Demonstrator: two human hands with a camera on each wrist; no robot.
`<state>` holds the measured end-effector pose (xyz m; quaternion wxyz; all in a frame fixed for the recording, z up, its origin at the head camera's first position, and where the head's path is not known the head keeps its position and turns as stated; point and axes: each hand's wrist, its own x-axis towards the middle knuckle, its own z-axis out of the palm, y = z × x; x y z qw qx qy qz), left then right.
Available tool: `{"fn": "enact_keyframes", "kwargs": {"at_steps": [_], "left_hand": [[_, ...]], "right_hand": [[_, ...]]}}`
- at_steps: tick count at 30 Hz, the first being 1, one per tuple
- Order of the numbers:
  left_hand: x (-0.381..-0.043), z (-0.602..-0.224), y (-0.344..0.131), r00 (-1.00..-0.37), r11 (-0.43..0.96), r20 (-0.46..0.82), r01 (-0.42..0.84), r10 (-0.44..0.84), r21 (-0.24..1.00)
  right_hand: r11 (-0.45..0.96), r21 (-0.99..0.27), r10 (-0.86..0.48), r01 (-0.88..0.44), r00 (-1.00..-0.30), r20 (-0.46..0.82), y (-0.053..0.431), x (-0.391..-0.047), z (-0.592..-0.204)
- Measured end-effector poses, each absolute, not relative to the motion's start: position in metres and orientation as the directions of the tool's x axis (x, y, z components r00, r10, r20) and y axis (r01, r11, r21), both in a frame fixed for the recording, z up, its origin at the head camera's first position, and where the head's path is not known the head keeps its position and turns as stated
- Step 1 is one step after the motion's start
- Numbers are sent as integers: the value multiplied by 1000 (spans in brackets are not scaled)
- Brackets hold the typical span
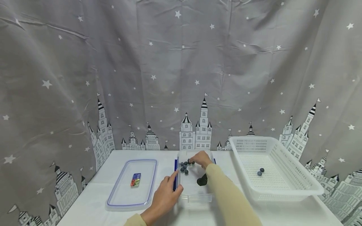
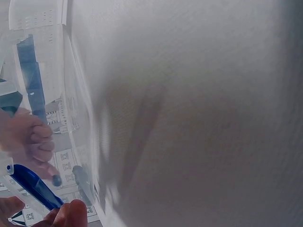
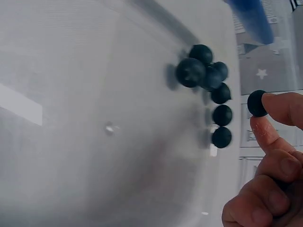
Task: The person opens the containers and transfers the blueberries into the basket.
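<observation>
My right hand (image 1: 201,158) pinches a blueberry (image 3: 257,103) between thumb and index finger, over the far end of a clear plastic container (image 1: 195,198). Several more blueberries (image 3: 191,73) lie together on the container's floor, just beside that hand in the right wrist view. At the container's left side, my left hand (image 1: 165,194) has its index finger and thumb extended, fingertips right at the blue side clip (image 2: 35,187). Seen through the clear wall in the left wrist view, the pinched berry shows at the right fingertips.
On the left lies a clear lid (image 1: 121,196) with a blue seal and a small fruit label (image 1: 135,180) on it. A white perforated basket (image 1: 294,190) stands on the right, holding two blueberries (image 1: 260,171). Behind the white table hangs a grey curtain (image 1: 158,103).
</observation>
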<state>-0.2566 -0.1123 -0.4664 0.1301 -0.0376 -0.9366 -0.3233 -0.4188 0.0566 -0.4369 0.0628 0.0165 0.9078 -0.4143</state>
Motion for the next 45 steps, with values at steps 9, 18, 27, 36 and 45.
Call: {"fn": "enact_keyframes", "kwargs": {"at_steps": [9,18,27,36,45], "left_hand": [[-256,-466,-114,-963,777,269,156,-18,610],[-255,-467,-115,-961,774,277,163,-17,612],[-256,-466,-114,-960,779,281,170,-8,603],[-256,-465,-114,-959,778,282,170,-9,604],[-255,-464,-113,-962,775,273,175,4,608]], "right_hand": [[574,-818,-102,31,-989,-109,63,-418,-413],[550,-835,-175,-10,-979,-104,76,-415,-388],[564,-825,-224,-49,-970,-96,102,-414,-360],[554,-825,-258,-110,-965,-45,145,-418,-343],[590,-802,-255,-89,-963,-81,188,-414,-338]]}}
